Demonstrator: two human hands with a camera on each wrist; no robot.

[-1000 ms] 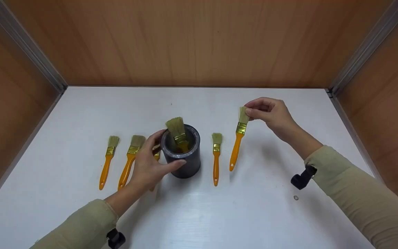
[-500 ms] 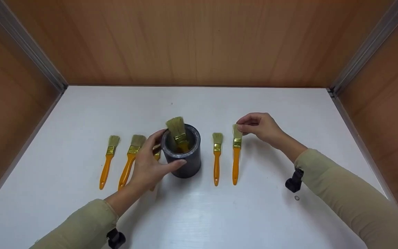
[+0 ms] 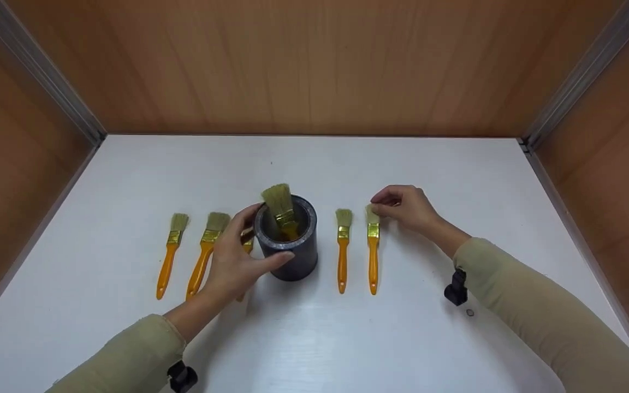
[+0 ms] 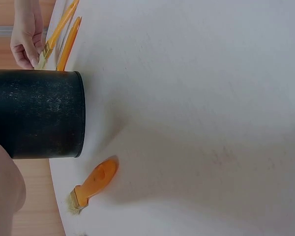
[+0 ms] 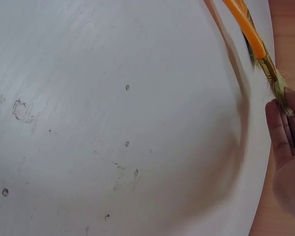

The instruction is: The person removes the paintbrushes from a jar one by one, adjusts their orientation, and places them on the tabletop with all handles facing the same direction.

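My left hand (image 3: pixel 241 251) grips a dark grey cylindrical cup (image 3: pixel 292 256) at the middle of the white table (image 3: pixel 314 338). One paintbrush (image 3: pixel 280 206) stands in the cup, bristles up. My right hand (image 3: pixel 386 208) pinches the bristles of an orange-handled paintbrush (image 3: pixel 373 256) that lies flat on the table right of the cup. In the right wrist view the same brush (image 5: pixel 250 37) runs under my fingertips (image 5: pixel 280 132). The left wrist view shows the cup (image 4: pixel 37 113) from the side, with my right hand (image 4: pixel 27 34) beyond it.
Another brush (image 3: pixel 342 256) lies between the cup and the held brush. Two more brushes (image 3: pixel 168 256) (image 3: pixel 204 256) lie left of the cup, and a third (image 4: pixel 93 183) is partly hidden behind my left hand. Wooden walls (image 3: pixel 314 65) enclose the table.
My right hand lowered the brush from mid-air and laid it flat beside the other brush right of the cup. The left hand and the cup have not moved.
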